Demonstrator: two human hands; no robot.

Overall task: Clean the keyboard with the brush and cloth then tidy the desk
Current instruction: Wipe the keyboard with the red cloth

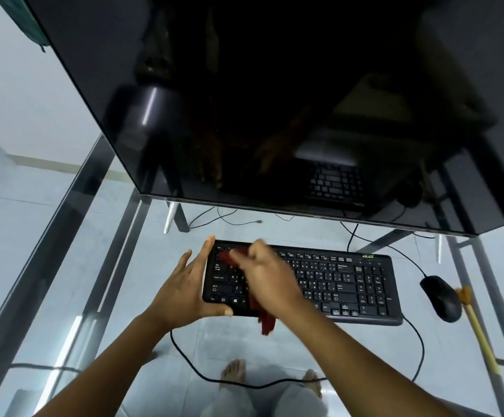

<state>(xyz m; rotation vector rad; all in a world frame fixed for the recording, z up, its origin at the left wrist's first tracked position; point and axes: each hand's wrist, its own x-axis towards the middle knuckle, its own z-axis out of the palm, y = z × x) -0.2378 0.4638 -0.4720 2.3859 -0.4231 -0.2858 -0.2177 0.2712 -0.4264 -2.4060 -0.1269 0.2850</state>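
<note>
Fingers (256, 251) of my right hand (267, 275) are closed tight on the dark red cloth (267, 319), and I press it down on the left end of the flat black plastic keyboard (344, 284). Part of the cloth hangs off the near edge of the keyboard. My left hand (184, 288) has its fingers spread apart and flat. It grips the left end of the keyboard, thumb on the near edge and fingertips at the far corner, to hold it steady.

The keyboard lies long ways from left to right on the clear glass desk (64, 296). Almost all of its keys stretch away to the right of my cloth hand, so I think my next wipe has to go that way. My right hand is the nearer one for that.

The brush with the long yellow handle (479, 335) lies well to the right of the keyboard, just past the black mouse (442, 297). A big dark screen (274, 100) stands behind the keyboard.
</note>
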